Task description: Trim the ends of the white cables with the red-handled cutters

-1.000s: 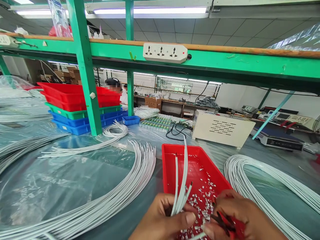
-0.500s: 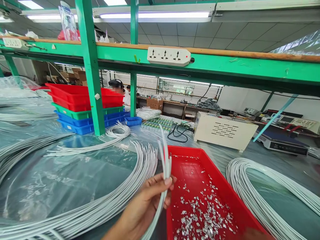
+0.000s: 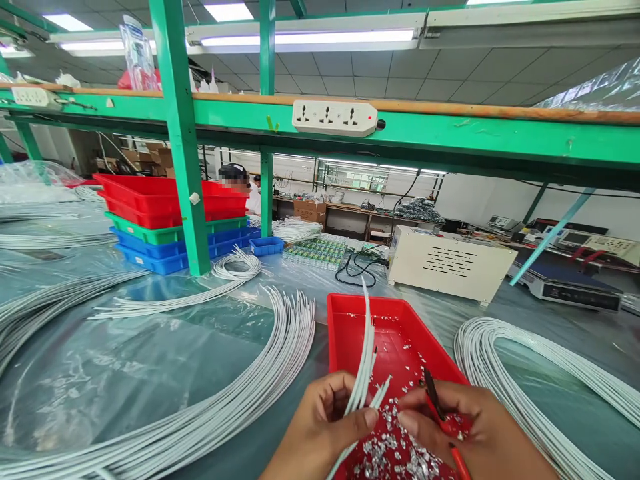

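While the left hand pinches a bundle of white wires, the right hand grips red-handled cutters. Both hover together over the red tray.

At the lower centre of the frame the left hand pinches a small bunch of white wires between thumb and fingers, their ends pointing up over the red tray; just right of it the right hand grips red-handled cutters, dark tip raised near the wire ends; silvery scraps litter the tray under both hands. A long wire sheaf curves across the lower left; a wire loop lies at lower right; a beige box sits behind the tray; stacked bins stand mid left beside a green post.
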{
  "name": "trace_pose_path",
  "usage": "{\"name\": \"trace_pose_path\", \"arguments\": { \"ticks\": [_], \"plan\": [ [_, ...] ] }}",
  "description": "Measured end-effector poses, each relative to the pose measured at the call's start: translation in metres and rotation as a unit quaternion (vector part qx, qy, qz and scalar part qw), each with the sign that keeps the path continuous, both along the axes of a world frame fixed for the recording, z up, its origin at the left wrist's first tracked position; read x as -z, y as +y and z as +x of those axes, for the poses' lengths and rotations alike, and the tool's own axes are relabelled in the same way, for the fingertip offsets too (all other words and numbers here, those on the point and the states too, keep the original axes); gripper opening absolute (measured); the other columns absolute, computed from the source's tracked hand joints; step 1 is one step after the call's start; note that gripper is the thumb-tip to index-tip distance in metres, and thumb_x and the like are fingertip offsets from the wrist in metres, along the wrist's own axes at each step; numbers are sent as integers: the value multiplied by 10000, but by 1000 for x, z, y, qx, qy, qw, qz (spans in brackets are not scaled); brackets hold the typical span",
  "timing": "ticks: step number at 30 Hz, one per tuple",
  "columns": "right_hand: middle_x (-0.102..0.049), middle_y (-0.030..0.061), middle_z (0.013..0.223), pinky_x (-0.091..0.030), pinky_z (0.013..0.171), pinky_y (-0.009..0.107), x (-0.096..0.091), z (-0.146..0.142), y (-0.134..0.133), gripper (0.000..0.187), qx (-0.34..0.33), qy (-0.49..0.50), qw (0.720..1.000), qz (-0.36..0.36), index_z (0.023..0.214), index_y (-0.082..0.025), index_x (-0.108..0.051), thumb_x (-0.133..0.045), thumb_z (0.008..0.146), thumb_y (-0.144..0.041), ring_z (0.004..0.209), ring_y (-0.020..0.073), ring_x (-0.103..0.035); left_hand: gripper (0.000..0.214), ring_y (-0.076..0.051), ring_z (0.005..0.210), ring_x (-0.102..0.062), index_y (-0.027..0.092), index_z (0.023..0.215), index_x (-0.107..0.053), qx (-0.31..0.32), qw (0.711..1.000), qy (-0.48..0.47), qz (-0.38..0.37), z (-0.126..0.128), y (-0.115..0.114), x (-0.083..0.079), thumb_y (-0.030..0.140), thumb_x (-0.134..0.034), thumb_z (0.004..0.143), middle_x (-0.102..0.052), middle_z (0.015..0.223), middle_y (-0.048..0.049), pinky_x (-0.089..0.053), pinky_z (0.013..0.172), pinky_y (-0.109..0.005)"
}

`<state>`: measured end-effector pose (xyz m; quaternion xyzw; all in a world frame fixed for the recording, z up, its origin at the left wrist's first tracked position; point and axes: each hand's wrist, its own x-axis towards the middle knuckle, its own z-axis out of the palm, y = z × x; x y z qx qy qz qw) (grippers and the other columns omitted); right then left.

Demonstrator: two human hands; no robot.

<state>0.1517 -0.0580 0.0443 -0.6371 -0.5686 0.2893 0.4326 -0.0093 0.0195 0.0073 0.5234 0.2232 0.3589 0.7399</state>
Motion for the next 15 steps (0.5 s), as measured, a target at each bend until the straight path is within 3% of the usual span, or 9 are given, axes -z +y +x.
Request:
{"name": "trace_pose_path", "arguments": {
  "ticks": [3,6,9,12,15],
  "plan": [
    [-613,-32,561,-405,539,215,3,-10,9,102,22,76,996,49,640,-211,-684,-731,573,-272,551,129,-523,274,-158,669,-560,122,749,-666,15,999,-10,37,4,1,9,330,-765,601,-636,720,-57,-403,663,-258],
    [-561,-50,533,-373,524,191,10,-12,12,87,18,130,990,59,583,-190,-655,-736,560,-209,531,100,-462,284,-155,654,-553,113,745,-659,19,999,-19,36,5,0,8,329,-768,595,-617,684,-48,-412,664,-263],
    [-535,-49,544,-360,523,188,13,-14,12,120,29,168,985,40,577,-173,-639,-738,558,-237,538,93,-437,269,-108,583,-507,131,761,-608,-40,999,-17,-4,2,-2,-3,348,-724,654,-603,704,-27,-394,564,-214],
    [-546,-42,565,-377,552,198,14,-18,12,134,49,166,984,52,589,-176,-641,-729,566,-274,560,103,-461,241,-28,442,-340,149,744,-577,-84,996,5,-10,-2,-6,-13,307,-736,656,-554,641,35,-253,410,-153],
    [-592,-23,604,-419,607,228,18,-19,14,133,37,137,987,72,617,-184,-642,-695,614,-306,611,138,-522,274,22,346,-266,155,809,-625,-39,998,39,-12,-2,-10,-14,316,-758,631,-611,701,25,-126,338,-170]
  ]
}}
